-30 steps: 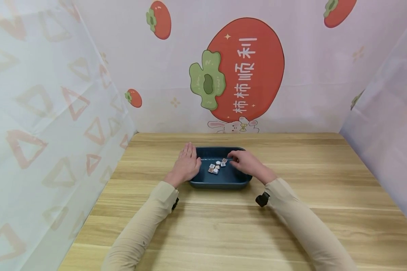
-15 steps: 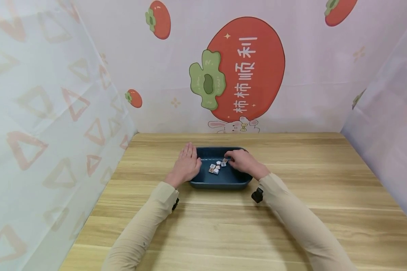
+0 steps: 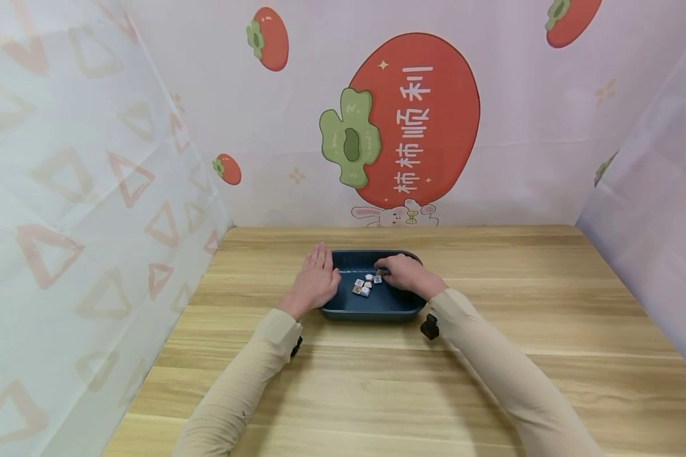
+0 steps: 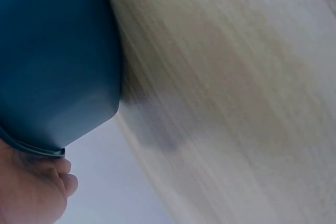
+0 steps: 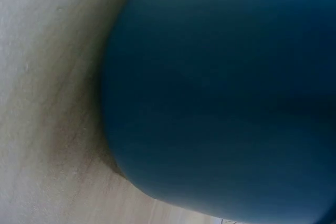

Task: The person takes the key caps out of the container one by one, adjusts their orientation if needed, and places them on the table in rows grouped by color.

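A dark blue rectangular tray (image 3: 371, 315) stands on the wooden table, and several small white and brown square pieces (image 3: 366, 291), like keycaps, lie inside it. My left hand (image 3: 316, 279) rests along the tray's left rim with its fingers straight and together. In the left wrist view, part of that hand (image 4: 31, 190) shows at the rim of the tray (image 4: 63, 56). Inside the tray's right half, my right hand (image 3: 404, 273) has its thumb and fingertips around a small brown square piece (image 3: 380, 272), partly hidden by them. The right wrist view shows only the tray's outside (image 5: 220, 108) and table.
The wooden table (image 3: 343, 393) reaches back to a cloth wall (image 3: 514, 158) printed with persimmons. More cloth walls (image 3: 91, 254) stand at the left and right. A small black device (image 3: 430, 327) is strapped at the right wrist.
My right hand has moved left and slightly inward over the tray, and its fingertips have come down around the brown square piece. The left hand has stayed on the rim.
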`<control>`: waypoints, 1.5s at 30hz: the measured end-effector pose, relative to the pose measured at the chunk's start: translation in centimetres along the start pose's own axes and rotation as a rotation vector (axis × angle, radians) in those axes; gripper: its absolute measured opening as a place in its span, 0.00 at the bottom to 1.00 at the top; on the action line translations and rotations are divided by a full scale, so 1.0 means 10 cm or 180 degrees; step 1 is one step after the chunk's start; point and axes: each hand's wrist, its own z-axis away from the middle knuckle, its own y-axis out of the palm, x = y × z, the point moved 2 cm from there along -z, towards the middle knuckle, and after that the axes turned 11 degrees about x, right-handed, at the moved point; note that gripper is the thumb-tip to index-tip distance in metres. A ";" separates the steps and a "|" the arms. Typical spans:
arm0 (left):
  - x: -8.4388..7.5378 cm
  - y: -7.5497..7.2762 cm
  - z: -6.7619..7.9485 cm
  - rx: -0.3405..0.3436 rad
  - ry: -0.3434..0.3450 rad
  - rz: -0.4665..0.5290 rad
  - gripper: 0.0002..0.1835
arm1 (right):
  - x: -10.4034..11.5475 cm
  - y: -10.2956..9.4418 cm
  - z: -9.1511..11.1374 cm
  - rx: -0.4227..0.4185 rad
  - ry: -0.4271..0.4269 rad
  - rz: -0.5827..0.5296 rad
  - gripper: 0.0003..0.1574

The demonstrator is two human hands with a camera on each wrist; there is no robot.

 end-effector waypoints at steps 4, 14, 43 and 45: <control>0.00 0.01 0.00 -0.0017 0.0016 -0.0032 0.35 | -0.01 0.03 -0.03 0.0098 0.0058 -0.0031 0.23; 0.01 0.01 0.00 -0.0037 0.0011 -0.0012 0.36 | -0.03 0.09 -0.11 0.0038 0.0037 0.0026 0.22; 0.00 -0.01 -0.01 0.0018 0.0009 -0.0067 0.34 | 0.03 0.04 -0.05 0.0054 0.0225 0.0051 0.12; -0.01 -0.01 -0.01 0.0020 0.0015 -0.0055 0.34 | 0.04 0.00 -0.03 -0.0069 0.0167 0.0053 0.10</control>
